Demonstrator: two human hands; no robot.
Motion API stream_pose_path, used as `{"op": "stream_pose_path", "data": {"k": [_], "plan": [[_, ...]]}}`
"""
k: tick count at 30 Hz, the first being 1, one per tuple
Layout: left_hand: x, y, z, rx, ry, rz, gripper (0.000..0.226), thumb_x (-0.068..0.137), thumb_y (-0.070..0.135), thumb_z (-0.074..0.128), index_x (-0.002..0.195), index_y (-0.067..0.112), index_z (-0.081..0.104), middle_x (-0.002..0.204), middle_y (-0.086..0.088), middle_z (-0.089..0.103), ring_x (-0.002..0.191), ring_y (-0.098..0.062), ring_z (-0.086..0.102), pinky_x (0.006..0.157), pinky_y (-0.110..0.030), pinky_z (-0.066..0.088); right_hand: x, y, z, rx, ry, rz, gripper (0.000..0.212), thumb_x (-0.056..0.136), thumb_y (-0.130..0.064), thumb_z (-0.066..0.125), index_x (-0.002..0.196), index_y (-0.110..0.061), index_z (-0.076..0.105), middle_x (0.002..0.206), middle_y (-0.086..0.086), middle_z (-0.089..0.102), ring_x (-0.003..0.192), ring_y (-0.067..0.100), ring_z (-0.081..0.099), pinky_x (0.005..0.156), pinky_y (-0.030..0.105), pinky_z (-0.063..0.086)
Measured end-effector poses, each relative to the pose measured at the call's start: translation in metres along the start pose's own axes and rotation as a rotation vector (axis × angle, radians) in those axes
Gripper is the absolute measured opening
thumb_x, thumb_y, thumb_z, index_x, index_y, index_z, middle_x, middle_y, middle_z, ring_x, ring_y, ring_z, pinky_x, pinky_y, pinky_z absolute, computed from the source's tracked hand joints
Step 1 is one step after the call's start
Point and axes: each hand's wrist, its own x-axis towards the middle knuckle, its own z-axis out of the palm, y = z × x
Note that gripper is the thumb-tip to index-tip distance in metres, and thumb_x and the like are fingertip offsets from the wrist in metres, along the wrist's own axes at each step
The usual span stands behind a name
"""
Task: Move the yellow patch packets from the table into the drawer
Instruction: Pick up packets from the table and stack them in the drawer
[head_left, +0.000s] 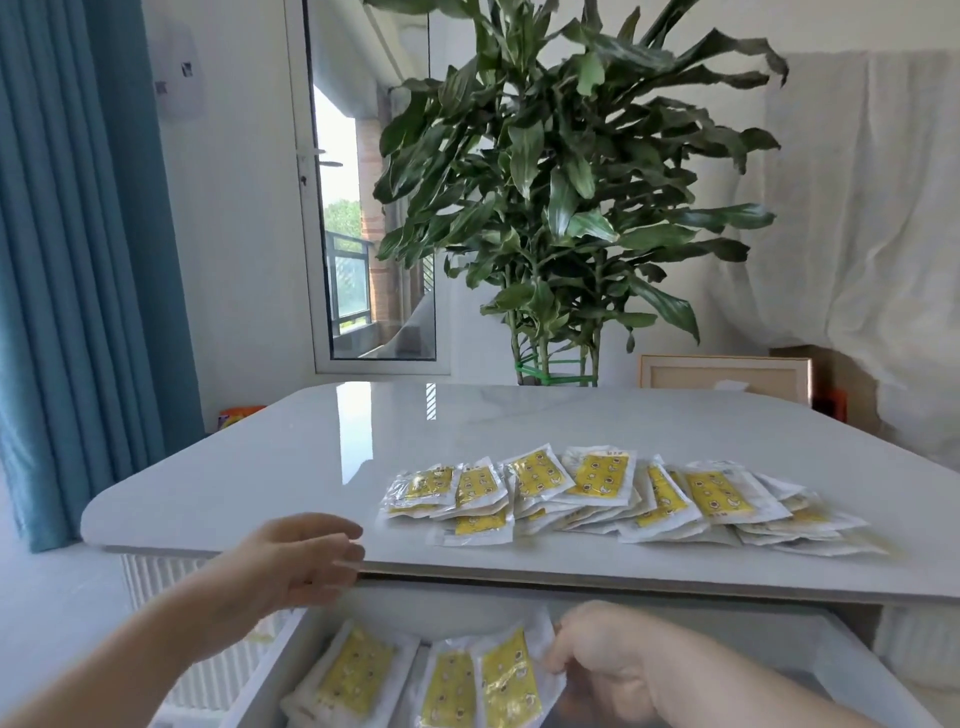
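Yellow patch packets in clear wrappers (597, 488) lie fanned on the glossy grey desk (311, 467). The right grip (602, 654) pinches another packet (506, 686) inside the open white drawer (753, 629); it is best laid flat beside its neighbours. The left grip (296, 561) hovers open near the desk edge.

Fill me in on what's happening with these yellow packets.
A person is moving yellow patch packets off the table into the open drawer below it. The right hand grips one packet in the drawer, beside others already there. The left hand, open, hovers at the table edge. Many lie on the tabletop.
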Motion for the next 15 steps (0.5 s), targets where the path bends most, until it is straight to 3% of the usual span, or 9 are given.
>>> {"op": "stream_pose_path", "data": {"k": [2,5,8,12,15], "plan": [[0.003,0.000,0.006,0.001,0.053,0.019,0.032,0.081,0.023,0.072,0.108,0.007,0.066,0.105,-0.015,0.073,0.095,-0.028,0.071,0.091,-0.044,0.055,0.012,-0.002,0.009,-0.034,0.021,0.031,0.018,0.086,0.015,0.047,0.082,-0.001,0.052,0.072,0.013,0.053,0.061,0.025,0.055,0.063,0.037,0.052],[0.006,0.002,0.013,0.017,0.079,0.034,0.032,0.079,0.022,0.070,0.106,0.006,0.067,0.100,-0.014,0.074,0.093,-0.029,0.071,0.086,-0.041,0.057,0.030,-0.005,0.026,-0.038,0.032,0.066,0.024,0.086,0.016,0.044,0.077,-0.003,0.056,0.070,0.011,0.056,0.067,0.025,0.057,0.074,0.037,0.053],[0.005,0.008,0.015,-0.024,0.067,0.071,0.040,0.073,0.030,0.066,0.105,0.005,0.068,0.101,-0.016,0.073,0.095,-0.031,0.070,0.086,-0.042,0.057,0.039,-0.008,0.047,-0.165,0.050,0.026,0.028,0.089,0.013,0.044,0.070,-0.007,0.048,0.071,0.005,0.047,0.060,0.014,0.051,0.054,0.019,0.050],[0.006,0.013,0.017,-0.044,0.037,0.114,0.060,0.057,0.043,0.080,0.101,0.004,0.070,0.099,-0.018,0.073,0.093,-0.032,0.069,0.078,-0.038,0.059,0.045,-0.005,0.058,-0.213,0.047,-0.009,0.018,0.087,0.006,0.047,0.088,-0.011,0.053,0.081,0.003,0.046,0.064,0.015,0.051,0.056,0.026,0.053],[0.008,0.015,0.023,-0.056,0.046,0.113,0.028,0.088,0.024,0.063,0.103,0.000,0.068,0.100,-0.022,0.071,0.089,-0.032,0.069,0.081,-0.043,0.056,0.039,-0.007,0.053,-0.288,-0.012,0.006,0.018,0.086,-0.009,0.056,0.105,-0.009,0.054,0.090,0.009,0.053,0.072,0.018,0.057,0.069,0.026,0.057]]}}
